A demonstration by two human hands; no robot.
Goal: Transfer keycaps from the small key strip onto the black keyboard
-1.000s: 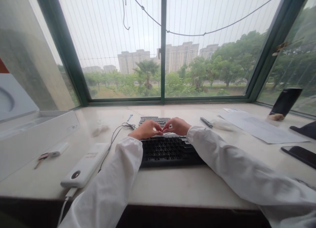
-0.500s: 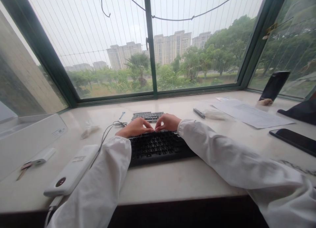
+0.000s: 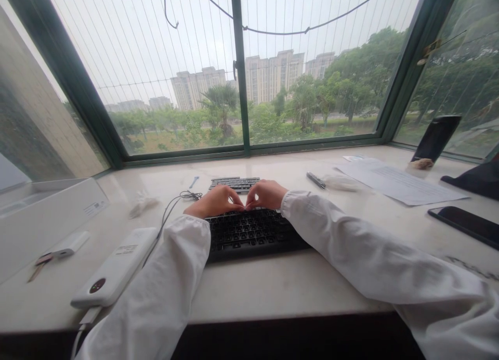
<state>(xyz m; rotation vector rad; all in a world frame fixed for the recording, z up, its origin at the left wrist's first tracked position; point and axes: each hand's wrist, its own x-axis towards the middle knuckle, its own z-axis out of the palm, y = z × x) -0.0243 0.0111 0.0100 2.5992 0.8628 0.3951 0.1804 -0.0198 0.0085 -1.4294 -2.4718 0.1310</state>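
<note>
A black keyboard lies on the white sill in front of me, with bare key sockets over much of it. Above its back edge, my left hand and my right hand meet, thumbs and fingertips pinched close together. Whatever sits between the fingertips is too small and hidden to name. Just behind the hands are rows of loose dark keycaps, partly covered by my fingers. A thin dark cable is coiled left of my left hand.
On the left are a white power bank, a key, a white box and a small blue tool. To the right lie a dark pen-like object, a printed sheet, a phone and an upright dark device.
The whole view has shifted slightly. Both hands stay pinched together at the keyboard's back edge, with hardly any movement of the fingers.
</note>
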